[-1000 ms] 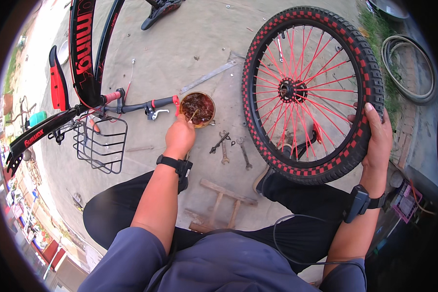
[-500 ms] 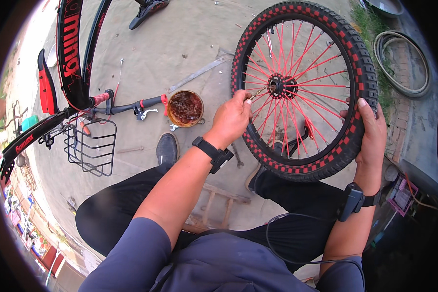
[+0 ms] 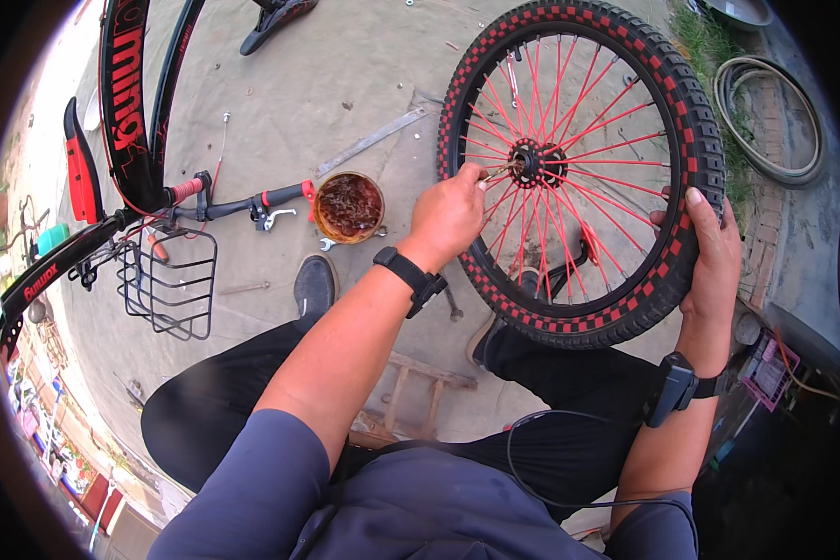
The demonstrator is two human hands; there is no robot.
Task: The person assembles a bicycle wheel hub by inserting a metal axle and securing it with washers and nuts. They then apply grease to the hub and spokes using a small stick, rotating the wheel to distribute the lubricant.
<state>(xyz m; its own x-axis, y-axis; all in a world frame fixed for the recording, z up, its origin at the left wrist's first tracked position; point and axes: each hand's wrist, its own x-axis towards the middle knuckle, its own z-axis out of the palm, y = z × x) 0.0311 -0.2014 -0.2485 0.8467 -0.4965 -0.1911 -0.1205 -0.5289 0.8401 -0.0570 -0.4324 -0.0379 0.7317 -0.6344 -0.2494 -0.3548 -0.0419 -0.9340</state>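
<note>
A bicycle wheel (image 3: 667, 280) with a black and red tyre and red spokes stands upright in front of me. My right hand (image 3: 714, 238) grips the tyre at its right side. My left hand (image 3: 450, 213) is at the black hub (image 3: 534, 161), its fingertips pinched together and smeared with brown grease right beside the axle. A round tin of brown grease (image 3: 347, 206) sits on the ground to the left of the wheel.
An upturned black and red bicycle frame (image 3: 126, 112) with handlebars (image 3: 238, 201) and a wire basket (image 3: 168, 280) lies at left. A metal bar (image 3: 373, 140) and a wrench lie on the concrete. A spare tyre (image 3: 770, 117) rests at far right.
My left hand left the grease tin and moved right to the wheel hub. My right hand has kept its hold on the tyre.
</note>
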